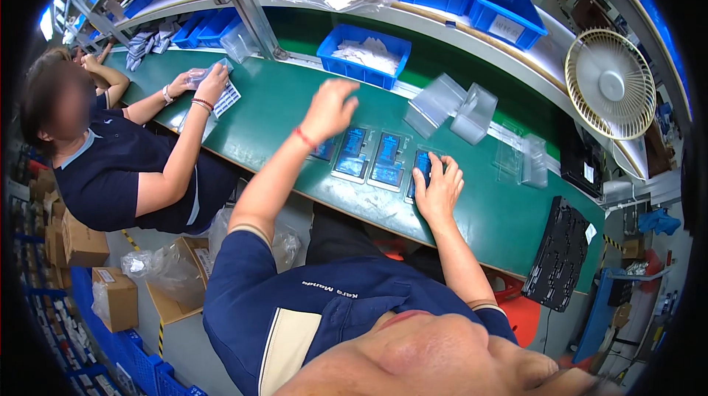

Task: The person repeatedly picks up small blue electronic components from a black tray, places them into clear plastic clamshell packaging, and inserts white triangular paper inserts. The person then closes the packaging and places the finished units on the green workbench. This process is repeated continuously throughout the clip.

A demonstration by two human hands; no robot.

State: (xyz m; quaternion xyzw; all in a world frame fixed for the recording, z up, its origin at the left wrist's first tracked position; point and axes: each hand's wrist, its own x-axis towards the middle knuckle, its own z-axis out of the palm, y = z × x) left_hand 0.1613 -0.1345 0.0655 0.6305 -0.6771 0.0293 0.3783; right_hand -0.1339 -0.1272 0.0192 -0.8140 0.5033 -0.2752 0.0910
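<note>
My right hand (440, 189) rests on the rightmost flat blue battery pack (422, 165), its thumb on one side and its fingers on the other. The pack lies in a clear plastic blister. To its left, more of these packs lie in a row: one battery pack (386, 158), another battery pack (352, 151) and a third battery pack (322, 150) partly behind my left forearm. My left hand (330, 110) is raised over the green bench (273, 101), fingers loosely bent and thumb apart, with nothing visible in it. It is nearest to a blue bin (363, 80) of white slips.
Empty clear blisters (450, 107) lie behind the packs, with more clear blisters (523, 160) farther right. A black tray (559, 256) stands at the right end. A fan (611, 85) and blue bins (505, 9) are on the shelf. At left, a co-worker (125, 153) handles a clear bag.
</note>
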